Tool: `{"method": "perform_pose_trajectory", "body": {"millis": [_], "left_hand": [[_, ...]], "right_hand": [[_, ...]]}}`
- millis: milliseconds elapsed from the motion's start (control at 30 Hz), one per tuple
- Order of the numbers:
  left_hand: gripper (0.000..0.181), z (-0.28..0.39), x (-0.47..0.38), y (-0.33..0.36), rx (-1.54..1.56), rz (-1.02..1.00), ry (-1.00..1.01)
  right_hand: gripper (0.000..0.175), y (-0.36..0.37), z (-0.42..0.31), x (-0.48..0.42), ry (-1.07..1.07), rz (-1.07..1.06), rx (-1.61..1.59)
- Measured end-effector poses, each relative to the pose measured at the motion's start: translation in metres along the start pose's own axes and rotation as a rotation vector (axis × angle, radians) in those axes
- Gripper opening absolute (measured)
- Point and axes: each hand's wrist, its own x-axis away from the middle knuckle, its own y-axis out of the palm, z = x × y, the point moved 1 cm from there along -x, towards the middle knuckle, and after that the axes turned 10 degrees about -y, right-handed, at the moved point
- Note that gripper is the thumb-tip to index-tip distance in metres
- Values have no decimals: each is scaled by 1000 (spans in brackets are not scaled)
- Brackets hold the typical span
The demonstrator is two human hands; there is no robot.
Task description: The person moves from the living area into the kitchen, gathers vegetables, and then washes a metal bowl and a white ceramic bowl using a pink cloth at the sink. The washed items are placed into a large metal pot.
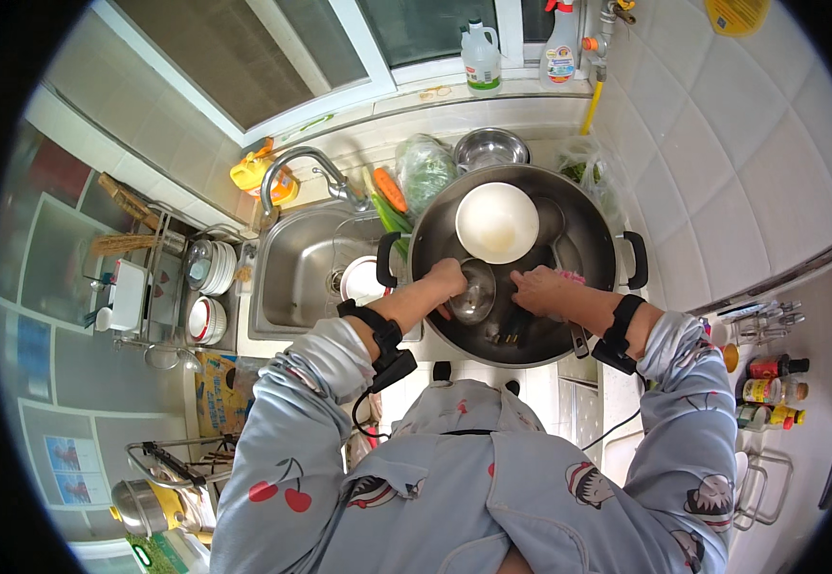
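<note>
A large dark two-handled pan [452, 194] stands on the counter before me. Inside it lie a white bowl [497, 222], a ladle [551, 222] and a small metal bowl [474, 290]. My left hand [448, 282] grips the rim of the small metal bowl, which is tilted. Just right of that bowl is my right hand [539, 289], its fingers bent over the pan; something pink shows beside it, and whether the hand holds it is unclear. A utensil handle [579, 341] leans over the pan's near rim. Chopsticks or similar utensils [505, 337] lie near the pan's bottom edge.
To the left is a steel sink [294, 273] with a faucet [301, 154] and a white bowl [364, 280]. Behind the pan are a carrot [390, 189], a bagged vegetable [425, 168] and a steel basin [491, 148]. Seasoning bottles [767, 389] stand right; stacked dishes [218, 269] sit left.
</note>
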Motion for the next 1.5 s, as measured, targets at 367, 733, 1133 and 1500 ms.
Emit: {"method": "perform_pose_trajectory", "body": {"millis": [367, 733, 1133, 1500], "left_hand": [[47, 9, 5, 14, -132, 126, -89], [60, 30, 1, 57, -132, 474, -292], [49, 31, 34, 60, 511, -488, -19], [57, 23, 67, -2, 878, -621, 158]], "right_hand": [[14, 13, 10, 35, -82, 10, 108], [16, 20, 16, 40, -129, -1, 107], [36, -23, 29, 91, 129, 392, -477], [28, -90, 48, 103, 304, 998, -923]]}}
